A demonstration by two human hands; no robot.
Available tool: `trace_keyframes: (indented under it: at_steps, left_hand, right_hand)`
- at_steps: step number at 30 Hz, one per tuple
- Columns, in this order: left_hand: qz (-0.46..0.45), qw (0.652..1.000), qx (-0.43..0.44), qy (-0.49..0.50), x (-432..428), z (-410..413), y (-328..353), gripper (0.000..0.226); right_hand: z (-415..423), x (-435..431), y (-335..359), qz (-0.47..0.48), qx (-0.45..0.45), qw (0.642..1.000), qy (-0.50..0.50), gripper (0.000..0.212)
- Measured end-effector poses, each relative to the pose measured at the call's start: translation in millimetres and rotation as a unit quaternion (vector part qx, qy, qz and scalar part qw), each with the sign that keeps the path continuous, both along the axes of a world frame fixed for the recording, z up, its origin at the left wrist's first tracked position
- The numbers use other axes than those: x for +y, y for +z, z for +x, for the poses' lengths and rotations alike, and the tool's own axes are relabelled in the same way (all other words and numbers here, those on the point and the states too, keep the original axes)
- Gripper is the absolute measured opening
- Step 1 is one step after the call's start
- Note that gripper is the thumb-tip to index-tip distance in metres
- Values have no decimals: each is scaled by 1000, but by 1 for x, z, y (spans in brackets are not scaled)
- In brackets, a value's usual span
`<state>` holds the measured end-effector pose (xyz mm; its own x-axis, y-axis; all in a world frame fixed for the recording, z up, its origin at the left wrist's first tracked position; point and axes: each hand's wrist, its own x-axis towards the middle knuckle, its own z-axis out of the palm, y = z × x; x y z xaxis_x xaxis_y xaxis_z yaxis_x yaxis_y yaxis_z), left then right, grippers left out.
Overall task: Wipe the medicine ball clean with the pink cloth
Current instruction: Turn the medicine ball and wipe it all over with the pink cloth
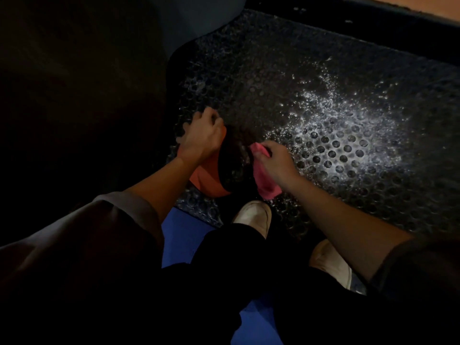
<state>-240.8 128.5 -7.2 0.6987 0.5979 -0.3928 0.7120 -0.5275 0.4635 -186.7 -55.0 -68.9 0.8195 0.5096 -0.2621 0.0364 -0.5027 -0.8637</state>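
Observation:
An orange and black medicine ball [216,175] sits on a black perforated rubber mat [323,108], just ahead of my feet. My left hand [202,134] rests over the ball's top left side with its fingers curled against it. My right hand [276,161] grips the pink cloth [262,174] and holds it against the ball's right side. Part of the cloth hangs down below my palm. The ball's black middle band is hard to make out in the dim light.
My two white shoes [256,216] stand on the mat's near edge. Blue flooring [184,235] shows under my legs. White dust or droplets [348,125] are scattered across the mat to the right. The left side is dark. A raised dark edge [373,33] borders the mat at the back.

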Motion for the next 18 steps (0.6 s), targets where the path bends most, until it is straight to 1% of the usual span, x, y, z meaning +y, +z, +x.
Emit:
trace_keyframes:
  at_steps: [2, 3, 4, 7, 9, 11, 12, 13, 15, 16, 18]
  left_hand:
    - [-7, 996, 25, -81, 5, -3, -1, 33]
    - [7, 992, 41, -119, 6, -6, -3, 33]
    - [20, 991, 48, -127, 6, -9, -5, 34]
    - [47, 995, 27, -84, 6, -16, -8, 36]
    - [36, 998, 16, -56, 8, -19, -9, 42]
    - [18, 999, 9, -27, 14, -22, -10, 55]
    - [14, 1000, 6, -15, 15, -24, -11, 58]
    - [13, 1000, 6, -10, 14, -26, -11, 57]
    - [21, 1000, 9, -8, 12, -28, -11, 51]
    - [24, 1000, 12, -4, 11, -27, -11, 48]
    - [24, 1000, 14, 3, 10, -26, -10, 47]
  right_hand:
    - [6, -3, 7, 1, -11, 1000, -21, 11]
    - [9, -4, 11, 5, -17, 999, -30, 11]
    - [11, -4, 17, 11, -25, 999, -39, 14]
    - [6, 8, 36, 70, -68, 995, -29, 18]
    - [-9, 17, 42, 88, -102, 990, 29, 15]
    - [-23, 23, 36, 95, -123, 984, 84, 13]
    - [-24, 24, 30, 93, -122, 984, 86, 8]
    - [-22, 26, 25, 83, -115, 988, 65, 11]
    - [-14, 32, 20, 65, -103, 992, 12, 25]
    - [-11, 35, 22, 65, -105, 992, 10, 24]
    - [-11, 43, 31, 74, -124, 989, 43, 15]
